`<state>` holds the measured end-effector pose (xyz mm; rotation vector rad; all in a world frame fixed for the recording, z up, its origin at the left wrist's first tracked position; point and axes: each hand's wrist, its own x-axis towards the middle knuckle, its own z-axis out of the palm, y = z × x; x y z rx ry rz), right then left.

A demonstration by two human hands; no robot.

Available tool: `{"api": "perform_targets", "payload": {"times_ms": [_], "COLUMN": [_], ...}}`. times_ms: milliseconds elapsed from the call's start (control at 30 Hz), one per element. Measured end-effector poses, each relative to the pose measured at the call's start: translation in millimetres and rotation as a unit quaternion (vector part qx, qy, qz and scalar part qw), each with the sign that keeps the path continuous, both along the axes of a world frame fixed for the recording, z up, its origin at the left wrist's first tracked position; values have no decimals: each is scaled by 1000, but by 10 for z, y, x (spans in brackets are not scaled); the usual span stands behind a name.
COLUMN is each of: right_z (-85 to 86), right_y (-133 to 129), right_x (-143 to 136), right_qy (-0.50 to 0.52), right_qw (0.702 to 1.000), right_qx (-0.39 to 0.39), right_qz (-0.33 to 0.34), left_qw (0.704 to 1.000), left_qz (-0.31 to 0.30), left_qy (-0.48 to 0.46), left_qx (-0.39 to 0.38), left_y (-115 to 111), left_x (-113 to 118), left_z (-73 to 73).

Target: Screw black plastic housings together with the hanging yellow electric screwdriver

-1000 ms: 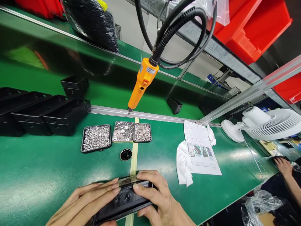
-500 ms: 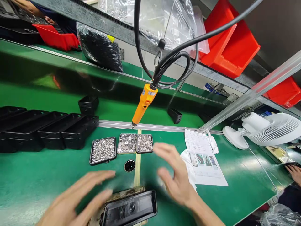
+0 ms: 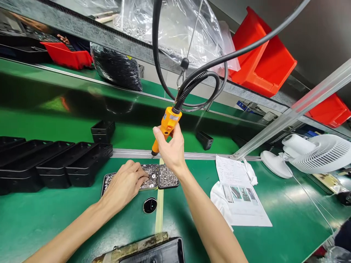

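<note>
Gripping orange screwdriver in right hand

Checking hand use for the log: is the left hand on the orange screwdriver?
No, the right hand is around the orange screwdriver, while the left hand has its fingers at the middle tray.

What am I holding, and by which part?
Your right hand grips the orange screwdriver around its handle's middle. Your left hand is at the metal parts; whether it holds any cannot be told.
</note>
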<state>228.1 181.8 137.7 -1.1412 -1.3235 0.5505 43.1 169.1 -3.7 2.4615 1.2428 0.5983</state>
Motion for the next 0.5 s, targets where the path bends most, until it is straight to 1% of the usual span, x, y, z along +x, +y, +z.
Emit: {"api": "perform_targets", "payload": {"times_ms": [133, 233, 300, 400, 500], "right_z": [1, 0, 1, 17, 44], "right_y": [-168, -334, -418, -491, -519], "right_x": [112, 212, 270, 338, 384], "right_qy": [-10, 24, 57, 73, 73], "right_qw": [1000, 1000, 998, 997, 997], "right_qx": [-3, -8, -8, -16, -22], "right_qz": [4, 16, 19, 5, 4], "left_qw": [997, 986, 976, 965, 955], "left_qz": [25, 67, 80, 90, 109], "left_qy": [-36, -77, -98, -115, -123], "left_qx": [-66, -132, -174, -219, -248], "left_y": [9, 26, 44, 66, 68], "left_x": [-67, -147, -193, -231, -232], "left_z": [9, 7, -8, -23, -5]}}
